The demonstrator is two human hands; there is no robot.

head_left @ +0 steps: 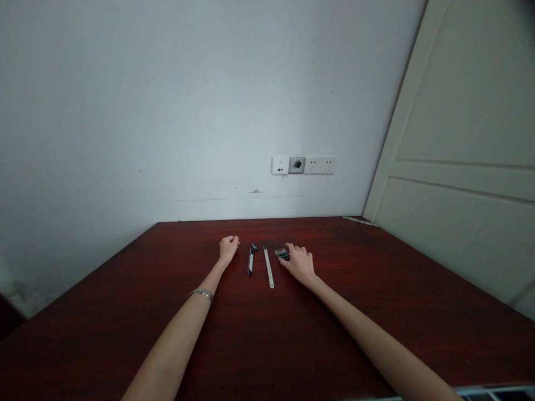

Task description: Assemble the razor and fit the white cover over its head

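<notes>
My left hand rests on the dark red table, fingers curled into a loose fist with nothing visible in it. Just to its right lies a black and white razor, and beside that a thin white stick-like tool. My right hand lies to the right of these, its fingertips touching a small dark object with a shiny top. A metal bracelet circles my left wrist.
A white wall stands behind the table, with a row of power sockets. A cream panelled door closes off the right side. Something pale and dark shows at the bottom right edge.
</notes>
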